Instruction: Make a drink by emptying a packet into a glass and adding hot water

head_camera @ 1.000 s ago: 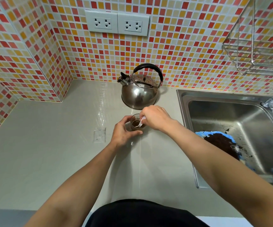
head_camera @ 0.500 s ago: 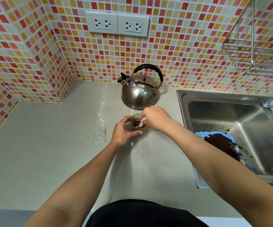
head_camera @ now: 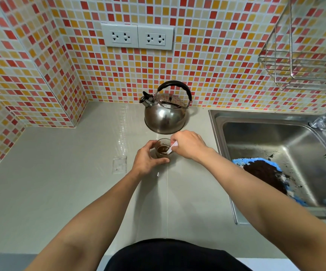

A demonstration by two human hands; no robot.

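A small clear glass [head_camera: 162,148] with dark brown liquid stands on the grey counter [head_camera: 60,192], just in front of the steel kettle [head_camera: 166,112]. My left hand [head_camera: 147,159] wraps around the glass from the left and front. My right hand [head_camera: 189,146] pinches a white spoon [head_camera: 171,148] whose lower end dips into the liquid. A flat clear packet [head_camera: 119,165] lies on the counter to the left of my left hand.
A steel sink [head_camera: 275,153] on the right holds a blue cloth covered in dark grounds [head_camera: 263,173]. A tap [head_camera: 322,122] sits at its back. A wire rack [head_camera: 304,55] hangs top right. Two sockets [head_camera: 137,37] are on the tiled wall.
The spoon in my right hand has shifted slightly inside the glass; both hands and the glass stay in the same place.
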